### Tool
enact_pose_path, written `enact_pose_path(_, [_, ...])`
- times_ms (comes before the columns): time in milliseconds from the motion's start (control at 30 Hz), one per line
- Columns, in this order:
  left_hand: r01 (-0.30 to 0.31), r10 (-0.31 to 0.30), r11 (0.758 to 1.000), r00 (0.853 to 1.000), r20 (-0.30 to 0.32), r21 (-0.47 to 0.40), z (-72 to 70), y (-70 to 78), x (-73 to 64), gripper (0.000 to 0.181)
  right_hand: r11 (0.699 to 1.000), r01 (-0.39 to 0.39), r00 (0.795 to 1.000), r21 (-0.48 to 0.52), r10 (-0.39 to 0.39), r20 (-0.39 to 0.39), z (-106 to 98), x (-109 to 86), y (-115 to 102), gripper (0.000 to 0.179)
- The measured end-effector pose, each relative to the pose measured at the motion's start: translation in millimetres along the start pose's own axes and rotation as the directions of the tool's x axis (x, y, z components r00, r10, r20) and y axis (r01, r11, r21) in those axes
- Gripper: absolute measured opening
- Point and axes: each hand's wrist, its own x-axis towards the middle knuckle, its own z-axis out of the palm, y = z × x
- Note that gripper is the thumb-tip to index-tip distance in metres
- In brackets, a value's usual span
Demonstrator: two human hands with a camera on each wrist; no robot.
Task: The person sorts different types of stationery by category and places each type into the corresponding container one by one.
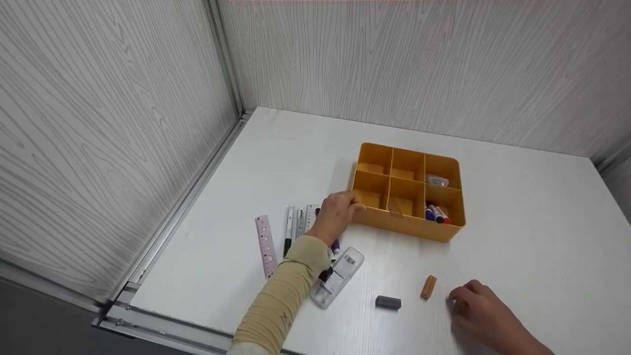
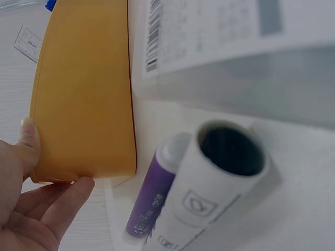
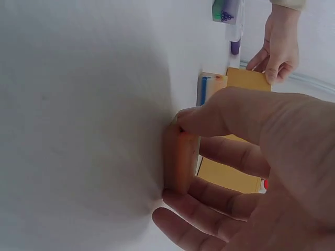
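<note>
At four o'clock in the head view, the right hand [image 1: 478,311] is curled, pinching an orange block [image 3: 179,162] end to end between thumb and fingers, close to the white tabletop [image 1: 522,256]. At nine o'clock from that hand lies a grey block [image 1: 388,302], and at ten a brown block [image 1: 429,287], nearer and apart from it. Farther off, a clear case [image 1: 349,261] lies at six o'clock from the left hand [image 1: 336,214], which grips the near-left corner of the yellow organizer [image 1: 419,228], thumb at the rim, fingers curled below.
</note>
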Motion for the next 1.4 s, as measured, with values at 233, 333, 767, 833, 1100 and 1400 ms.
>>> enact_pose_path(233, [-0.004, 0.004, 1.000, 1.000, -0.014, 0.014, 1.6, -1.6, 1.1, 0.023, 0.997, 0.074, 0.991, -0.026, -0.077, -0.112, -16.0, 5.1, -4.0, 0.031])
enact_pose_path(333, [0.005, -0.005, 1.000, 1.000, -0.013, 0.010, 1.6, -2.3, 1.1, 0.022, 0.991, 0.131, 0.975, -0.018, -0.132, -0.178, -25.7, 7.1, -7.4, 0.034])
enact_pose_path(767, [-0.031, 0.032, 0.999, 0.999, -0.029, 0.020, 0.6, -3.9, -1.3, 0.021, 0.901, 0.426, 0.788, -0.083, -0.415, -0.455, -60.3, 31.9, -25.1, 0.045])
enact_pose_path(833, [-0.032, 0.032, 0.999, 0.999, -0.034, 0.015, 0.4, -3.3, -1.2, 0.020, 0.896, 0.432, 0.780, -0.098, -0.426, -0.457, -64.8, 37.0, -29.9, 0.043])
enact_pose_path(1100, [-0.031, 0.032, 0.999, 0.999, -0.037, 0.016, -0.3, -1.2, -1.3, 0.020, 0.882, 0.462, 0.770, -0.093, -0.451, -0.450, -79.2, 57.6, -49.9, 0.042])
enact_pose_path(1400, [-0.018, 0.018, 1.000, 0.999, -0.034, 0.006, 0.4, -1.1, -0.5, 0.021, 0.832, 0.552, 0.739, -0.043, -0.513, -0.437, -89.7, 85.9, -72.4, 0.033])
